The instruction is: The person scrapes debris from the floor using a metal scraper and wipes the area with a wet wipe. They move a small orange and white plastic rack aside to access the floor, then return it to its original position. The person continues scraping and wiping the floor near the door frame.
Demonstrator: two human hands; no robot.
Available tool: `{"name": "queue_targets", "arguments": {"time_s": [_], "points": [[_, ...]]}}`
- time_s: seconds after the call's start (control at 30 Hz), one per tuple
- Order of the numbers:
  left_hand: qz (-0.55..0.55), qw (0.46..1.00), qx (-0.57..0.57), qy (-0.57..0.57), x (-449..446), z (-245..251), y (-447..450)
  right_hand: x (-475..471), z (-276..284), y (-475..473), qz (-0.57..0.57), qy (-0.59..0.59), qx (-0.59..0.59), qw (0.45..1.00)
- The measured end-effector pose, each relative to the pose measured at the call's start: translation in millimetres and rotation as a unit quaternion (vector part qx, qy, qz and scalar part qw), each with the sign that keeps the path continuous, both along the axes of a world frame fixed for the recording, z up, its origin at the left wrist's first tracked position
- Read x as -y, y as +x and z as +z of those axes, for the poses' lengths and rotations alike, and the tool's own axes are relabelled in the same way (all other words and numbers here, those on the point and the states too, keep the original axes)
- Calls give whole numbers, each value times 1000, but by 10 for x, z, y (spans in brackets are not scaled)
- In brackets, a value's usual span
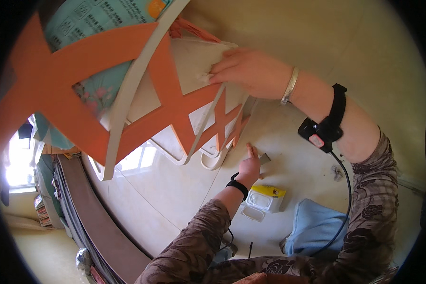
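A rack [177,106] with orange crossed side slats and off-white shelves and frame leans across the upper left. My right hand [234,72], wearing a bracelet, is against one of its off-white panels with fingers bent. Something small and whitish shows at its fingertips, too unclear to name. Lower down, my left hand [250,167] reaches low over the tiled floor by the rack's far end. A flat grey-green piece [265,159] sticks out beside its fingers; whether they grip it is hidden. Near that wrist, a yellow and white wipes pack [264,198] lies with its lid open.
Light blue cloth [314,225] covers part of the lower right, near my body. A teal printed bag [99,21] is behind the slats at top left. A long brown padded surface [96,213] runs along the left. A cable [349,191] hangs from my right forearm's strapped device.
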State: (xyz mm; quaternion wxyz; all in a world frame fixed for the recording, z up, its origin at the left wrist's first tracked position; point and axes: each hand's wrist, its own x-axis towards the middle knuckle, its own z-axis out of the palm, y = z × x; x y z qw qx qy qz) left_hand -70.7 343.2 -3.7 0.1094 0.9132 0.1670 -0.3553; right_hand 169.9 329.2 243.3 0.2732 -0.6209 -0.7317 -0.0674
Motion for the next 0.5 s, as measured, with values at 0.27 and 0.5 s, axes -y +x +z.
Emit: {"name": "queue_targets", "arguments": {"time_s": [0.27, 0.5], "points": [[12, 1000, -1, 2, 4, -64, -53, -229, -95, 203, -160, 11, 166, 973], [7, 1000, 5, -3, -7, -61, -64, 308, -224, 121, -186, 81, -234, 951]]}}
